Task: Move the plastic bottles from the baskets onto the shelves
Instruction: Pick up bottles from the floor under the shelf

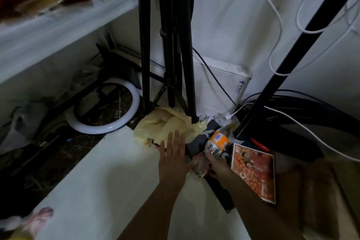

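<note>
Across the near middle, a white counter. At far left, a white shelf with blurred packets on top. Far centre, a folded black tripod, upright, feet planted by a crumpled yellow bag. On the right, a black pole, slanting, draped with white cables. Behind the tripod, a white box against the wall. On the floor at left, a white ring light. Near right, an orange printed card, lying flat.

Left grip: flat, fingers straight and together, holding nothing, just near of the yellow bag. Right grip: fingers curled round the base end of the plastic bottle. Clear, orange-labelled, tilted, neck towards the pole's foot, between bag and card.
</note>
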Demonstrator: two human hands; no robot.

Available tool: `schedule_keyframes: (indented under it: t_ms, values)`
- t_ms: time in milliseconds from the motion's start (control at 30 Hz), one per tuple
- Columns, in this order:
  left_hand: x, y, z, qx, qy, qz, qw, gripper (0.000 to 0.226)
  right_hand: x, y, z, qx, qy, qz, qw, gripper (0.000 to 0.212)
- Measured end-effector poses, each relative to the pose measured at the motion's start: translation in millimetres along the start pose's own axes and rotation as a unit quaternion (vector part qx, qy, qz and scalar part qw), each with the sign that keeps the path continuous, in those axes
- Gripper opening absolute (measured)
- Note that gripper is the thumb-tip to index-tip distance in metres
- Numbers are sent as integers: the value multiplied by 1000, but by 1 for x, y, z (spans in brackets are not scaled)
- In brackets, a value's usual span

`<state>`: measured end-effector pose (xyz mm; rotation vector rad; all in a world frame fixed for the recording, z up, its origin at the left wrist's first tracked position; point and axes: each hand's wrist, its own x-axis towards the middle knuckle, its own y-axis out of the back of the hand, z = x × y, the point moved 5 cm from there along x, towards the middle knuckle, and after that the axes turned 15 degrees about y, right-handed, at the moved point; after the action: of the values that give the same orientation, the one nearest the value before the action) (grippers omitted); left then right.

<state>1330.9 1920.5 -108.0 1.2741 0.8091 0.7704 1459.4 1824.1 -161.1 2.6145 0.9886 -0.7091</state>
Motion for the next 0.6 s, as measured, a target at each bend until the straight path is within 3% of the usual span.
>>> schedule_keyframes:
  t_ms: [167, 267, 333, 467, 600]
  values:
    - [4, -8, -7, -3, 20, 26, 999, 87, 21, -6, 20, 91, -40, 38, 994, 48]
    - [7, -13, -18, 3, 34, 45, 998, 86, 22, -9, 29, 128, -58, 20, 990, 26]
    - [11, -15, -21, 6, 31, 54, 998, 86, 26, -15, 31, 158, -65, 13, 985, 23]
    - [12, -18, -21, 3, 37, 51, 998, 86, 36, -25, 35, 131, -48, 41, 989, 48]
    - [11, -20, -22, 13, 32, 48, 998, 87, 39, -25, 42, 140, -60, 41, 987, 46]
